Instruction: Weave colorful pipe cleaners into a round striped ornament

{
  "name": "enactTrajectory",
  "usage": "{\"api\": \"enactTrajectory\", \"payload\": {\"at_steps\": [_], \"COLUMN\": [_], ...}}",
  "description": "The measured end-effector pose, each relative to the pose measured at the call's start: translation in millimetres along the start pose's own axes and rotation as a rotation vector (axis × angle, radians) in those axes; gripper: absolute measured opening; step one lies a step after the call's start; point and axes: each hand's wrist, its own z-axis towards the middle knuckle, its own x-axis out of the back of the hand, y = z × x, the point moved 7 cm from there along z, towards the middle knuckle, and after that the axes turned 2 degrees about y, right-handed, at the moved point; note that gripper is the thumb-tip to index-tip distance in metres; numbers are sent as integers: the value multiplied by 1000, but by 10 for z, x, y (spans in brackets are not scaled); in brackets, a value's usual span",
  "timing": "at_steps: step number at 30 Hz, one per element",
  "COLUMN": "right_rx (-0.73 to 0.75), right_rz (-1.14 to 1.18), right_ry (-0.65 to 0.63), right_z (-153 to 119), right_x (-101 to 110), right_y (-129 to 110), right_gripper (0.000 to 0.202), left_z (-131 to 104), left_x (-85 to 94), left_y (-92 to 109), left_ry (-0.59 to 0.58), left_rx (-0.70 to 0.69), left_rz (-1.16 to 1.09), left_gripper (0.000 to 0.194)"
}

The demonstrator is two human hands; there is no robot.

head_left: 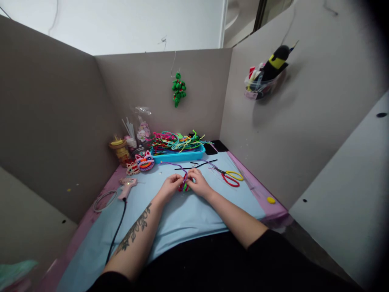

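Close together over the blue cloth, my left hand (172, 185) and my right hand (199, 183) both have their fingers closed on a small pipe-cleaner piece (184, 187) with red, green and purple parts. A purple pipe cleaner (174, 164) rises from between the fingertips and bends away to the left. My fingers hide much of the piece. Just beyond the hands lie black pipe cleaners (204, 164). Scissors (231, 177) with one red and one yellow handle rest to the right of my right hand.
Behind the hands stands a blue tray (179, 156) heaped with colourful pipe cleaners. Finished lion-like faces (145, 161) sit left of it, near a lidded cup (120, 151). A pink glue gun (127, 187) with a dark cord lies left. Grey partitions (200, 89) enclose the table.
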Motion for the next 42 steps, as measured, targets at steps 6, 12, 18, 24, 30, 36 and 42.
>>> {"api": "enactTrajectory", "payload": {"at_steps": [6, 12, 18, 24, 30, 36, 42], "right_rx": [49, 89, 144, 154, 76, 7, -53], "right_rz": [126, 113, 44, 88, 225, 352, 443], "right_ry": [-17, -51, -4, -6, -74, -153, -171], "right_z": [-5, -4, 22, 33, 2, -8, -16], "right_x": [8, 3, 44, 74, 50, -47, -82], "right_y": [-53, -87, -137, -109, -59, 0, 44], "right_gripper": [7, 5, 6, 9, 13, 14, 14], "left_z": [5, -9, -14, -12, -65, -85, -67], "left_x": [-15, -97, -96, -66, -64, -93, -87], "left_y": [22, 112, 119, 110, 133, 159, 147], "left_ry": [-16, -81, -67, -26, -114, -131, -100], "left_rx": [-41, -59, -75, -32, 57, 67, 29], "left_rz": [124, 198, 146, 63, -108, -127, -55], "left_gripper": [33, 38, 33, 31, 32, 31, 31]}}
